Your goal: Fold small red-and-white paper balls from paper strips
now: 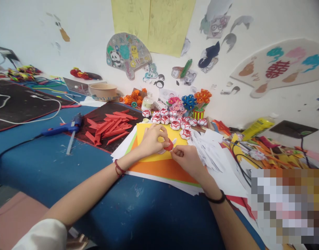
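Observation:
My left hand [153, 139] is closed on a small red and white paper flower [169, 145], with thumb and fingers pinching its side. From the right, my right hand [186, 157] pinches at the flower's lower edge; its other fingers are curled in. Both hands are over a stack of coloured paper [164, 170], yellow and orange on top. Just behind them stand several finished-looking red and white paper flowers [175, 124]. To the left, folded red paper strips [109, 126] lie in a loose pile on a dark mat.
A blue hot glue gun [61, 129] lies left on the blue table cover [97, 198], its cord trailing off. A beige bowl [103, 91] and bright craft flowers [189, 102] stand by the wall. White paper sheets [221, 166] and scraps crowd the right.

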Action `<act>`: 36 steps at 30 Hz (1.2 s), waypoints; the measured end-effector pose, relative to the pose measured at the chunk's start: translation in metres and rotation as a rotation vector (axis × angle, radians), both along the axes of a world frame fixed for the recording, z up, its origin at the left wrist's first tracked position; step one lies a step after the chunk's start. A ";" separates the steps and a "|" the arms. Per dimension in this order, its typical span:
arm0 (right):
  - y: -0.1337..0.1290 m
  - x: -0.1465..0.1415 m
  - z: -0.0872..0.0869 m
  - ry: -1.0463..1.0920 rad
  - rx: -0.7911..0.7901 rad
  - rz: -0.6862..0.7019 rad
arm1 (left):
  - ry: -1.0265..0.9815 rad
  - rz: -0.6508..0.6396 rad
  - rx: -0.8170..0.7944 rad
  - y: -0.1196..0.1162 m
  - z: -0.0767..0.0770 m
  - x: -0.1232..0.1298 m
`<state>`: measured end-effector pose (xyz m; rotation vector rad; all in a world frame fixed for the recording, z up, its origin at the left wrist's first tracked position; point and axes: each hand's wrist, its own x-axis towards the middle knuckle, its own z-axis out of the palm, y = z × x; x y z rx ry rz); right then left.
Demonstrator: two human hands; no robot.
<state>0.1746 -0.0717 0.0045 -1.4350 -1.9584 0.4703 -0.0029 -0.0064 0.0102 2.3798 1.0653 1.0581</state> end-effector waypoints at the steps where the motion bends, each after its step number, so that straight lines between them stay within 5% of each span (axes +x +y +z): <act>1: 0.000 0.000 0.000 0.001 0.000 -0.003 | -0.001 -0.002 0.004 0.000 0.000 0.000; 10: 0.002 -0.005 -0.010 -0.092 0.128 -0.038 | 0.136 0.004 0.012 -0.011 0.006 0.004; 25: -0.002 -0.010 -0.004 0.034 -0.033 -0.096 | 0.142 0.033 0.123 -0.014 0.006 0.006; 31: -0.003 0.013 0.014 0.038 -0.357 0.053 | 0.168 -0.041 0.077 -0.011 0.007 0.003; 36: 0.003 0.019 0.009 -0.185 -0.083 -0.170 | 0.176 -0.051 0.070 -0.008 0.006 0.000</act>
